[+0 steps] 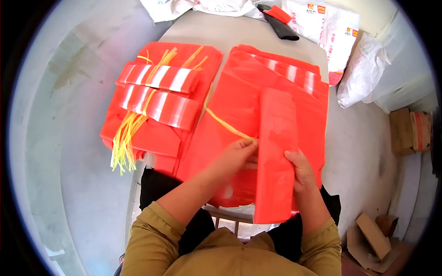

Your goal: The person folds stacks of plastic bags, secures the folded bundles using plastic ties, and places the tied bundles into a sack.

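My left hand point(239, 155) pinches one end of a yellow tie strip point(225, 123), which stretches away up and to the left over the red plastic. In my right hand point(302, 169) is the right edge of a long folded bundle of red plastic bags point(277, 133), thumb on top. The bundle stands tilted between my hands, its lower end near my lap. Under it lies a wide stack of red plastic bags point(235, 87). The fingers of my left hand are partly hidden behind the bundle.
Left on the table point(198, 32) lies another red stack point(156, 138), topped by banded red-and-white bundles point(156, 106) and loose yellow strips point(126, 138). White printed sacks point(322, 27) and a black item point(281, 26) sit at the far edge. Cardboard boxes point(405, 131) stand on the right.
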Demonstrator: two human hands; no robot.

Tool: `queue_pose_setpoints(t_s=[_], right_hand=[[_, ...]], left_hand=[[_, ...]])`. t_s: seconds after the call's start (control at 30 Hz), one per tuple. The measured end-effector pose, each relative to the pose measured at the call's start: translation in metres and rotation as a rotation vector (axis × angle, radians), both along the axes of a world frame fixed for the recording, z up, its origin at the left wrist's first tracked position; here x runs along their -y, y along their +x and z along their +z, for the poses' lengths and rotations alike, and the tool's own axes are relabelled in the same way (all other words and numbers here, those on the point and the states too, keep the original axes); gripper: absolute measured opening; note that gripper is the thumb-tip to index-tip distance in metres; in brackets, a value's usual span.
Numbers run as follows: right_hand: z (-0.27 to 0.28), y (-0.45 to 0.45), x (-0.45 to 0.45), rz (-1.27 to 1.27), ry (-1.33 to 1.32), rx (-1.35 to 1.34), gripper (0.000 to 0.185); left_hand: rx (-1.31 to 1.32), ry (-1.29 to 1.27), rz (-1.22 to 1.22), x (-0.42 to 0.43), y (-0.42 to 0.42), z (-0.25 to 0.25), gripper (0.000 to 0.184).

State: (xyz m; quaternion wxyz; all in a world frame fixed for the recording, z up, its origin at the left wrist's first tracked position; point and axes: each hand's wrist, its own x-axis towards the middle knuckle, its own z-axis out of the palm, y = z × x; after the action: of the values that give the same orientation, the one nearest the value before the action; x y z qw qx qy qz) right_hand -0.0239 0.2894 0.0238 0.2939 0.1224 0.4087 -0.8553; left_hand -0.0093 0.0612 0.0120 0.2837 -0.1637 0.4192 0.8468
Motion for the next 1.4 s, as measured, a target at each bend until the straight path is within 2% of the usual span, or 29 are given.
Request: queue_pose_setpoints(t_s=[0.1, 0.2, 0.3, 0.33, 0.43, 0.53, 0.6, 0.63, 0.73, 0.8, 0.9, 1.0, 1.03, 1.1, 1.17, 1.3, 1.4], right_hand=[[0.002, 0.003, 0.008, 0.030, 0.068, -0.058, 0.060], [0.007, 0.010, 0.015, 0.030, 0.189, -0.104, 0.061], [0.006, 0.013, 0.020, 0.026, 0.280, -0.163, 0.059], [0.004, 0.012, 0.019, 0.028, 0.301, -0.185, 0.057], [-0.008, -0.006, -0.006, 0.252, 0.550, -0.276, 0.052], [0.009, -0.014, -0.016, 0.280, 0.765, -0.378, 0.044], [0.008, -0.015, -0.025, 0.295, 1.119, -0.764, 0.036], [0.010, -0.016, -0.028, 0.299, 1.291, -0.961, 0.032], [0.031, -0.016, -0.035, 0.430, 1.524, -0.966, 0.022], [0.032, -0.015, -0.039, 0.379, 1.614, -0.935, 0.018], [0.029, -0.015, -0.045, 0.343, 1.701, -0.952, 0.014], [0.033, -0.016, -0.043, 0.427, 1.783, -1.009, 0.013], [0.037, -0.016, -0.042, 0.473, 1.813, -1.033, 0.013], [0.047, -0.016, -0.042, 0.483, 1.648, -1.036, 0.014], [0.048, -0.017, -0.042, 0.472, 1.441, -0.996, 0.016], [0.044, -0.023, -0.036, 0.424, 0.962, -0.736, 0.021], [0.028, -0.022, -0.028, 0.346, 0.659, -0.568, 0.025]], left_hand=[[0.071, 0.426, 0.073, 0.002, 0.000, 0.004, 0.034], [0.051, 0.293, 0.086, 0.001, 0.004, 0.012, 0.042], [-0.014, -0.125, 0.069, -0.008, 0.007, 0.013, 0.055], [-0.016, -0.151, 0.089, -0.010, 0.008, 0.013, 0.057], [-0.056, -0.207, 0.131, -0.009, 0.009, 0.011, 0.063], [-0.157, -0.248, 0.138, -0.002, 0.009, -0.002, 0.064], [-0.226, -0.320, 0.141, 0.002, 0.009, -0.012, 0.063], [-0.233, -0.317, 0.161, 0.002, 0.010, -0.013, 0.062], [-0.248, -0.349, 0.194, 0.001, 0.013, -0.009, 0.057], [-0.253, -0.421, 0.179, 0.005, 0.015, -0.007, 0.054], [-0.410, -0.542, 0.249, 0.017, 0.011, -0.026, 0.037], [-0.615, -0.988, 0.135, 0.038, 0.006, -0.010, 0.019], [-0.665, -1.047, 0.122, 0.039, 0.005, 0.003, 0.016], [-0.762, -1.163, 0.101, 0.040, 0.002, 0.023, 0.011], [-0.835, -1.201, 0.048, 0.044, 0.003, 0.019, 0.017], [-1.003, -1.337, -0.084, 0.045, 0.005, 0.017, 0.020], [-1.007, -1.433, -0.202, 0.047, 0.010, 0.030, 0.020]])
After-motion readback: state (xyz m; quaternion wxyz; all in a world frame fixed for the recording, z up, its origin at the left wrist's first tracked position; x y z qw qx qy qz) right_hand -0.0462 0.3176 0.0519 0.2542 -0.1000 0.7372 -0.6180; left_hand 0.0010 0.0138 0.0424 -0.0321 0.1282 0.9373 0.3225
